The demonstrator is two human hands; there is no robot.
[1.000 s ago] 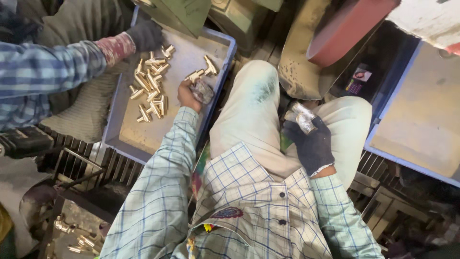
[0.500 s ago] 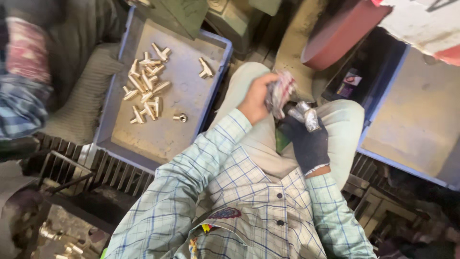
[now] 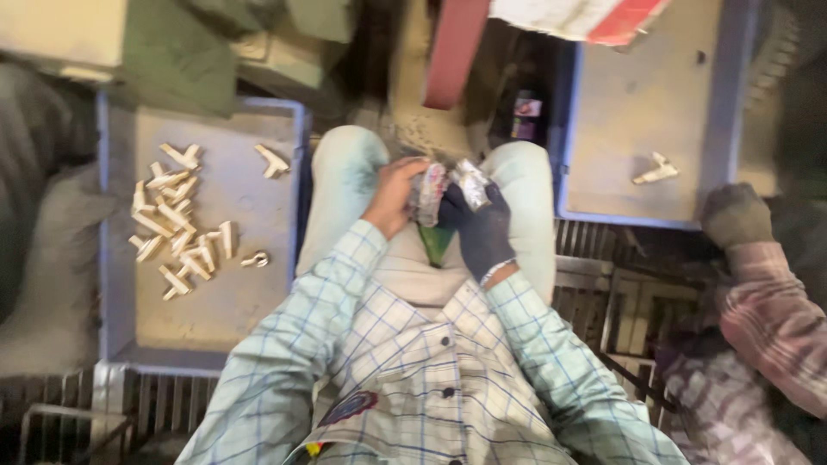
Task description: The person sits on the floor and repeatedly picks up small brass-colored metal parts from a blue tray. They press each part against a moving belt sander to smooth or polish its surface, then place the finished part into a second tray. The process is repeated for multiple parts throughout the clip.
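- Two hands meet over the person's lap, between the knees of pale trousers (image 3: 345,185).
- Bare left hand (image 3: 394,196) is curled around a small metal part (image 3: 430,193), greyish with a pinkish tinge; blur hides its exact shape.
- Right hand (image 3: 479,226), in a dark glove, is clenched on a second shiny metal piece (image 3: 472,182), which sticks up above the knuckles.
- Both pieces sit side by side at the middle of the lap, touching or nearly so; I cannot tell which.
- Left of the legs lies a blue-rimmed tray (image 3: 114,258) holding a loose cluster of pale T-shaped fittings (image 3: 177,228), with one more fitting (image 3: 272,160) apart near its far corner and a small ring-like piece (image 3: 256,258) beside the cluster.
- Right of the legs is another blue tray (image 3: 603,112), with a single pale fitting (image 3: 656,170) lying on it.
- A co-worker's gloved hand (image 3: 735,214), with a checked sleeve, rests just beside that tray's near corner.
- A green scrap (image 3: 438,244) shows on the lap under the hands.
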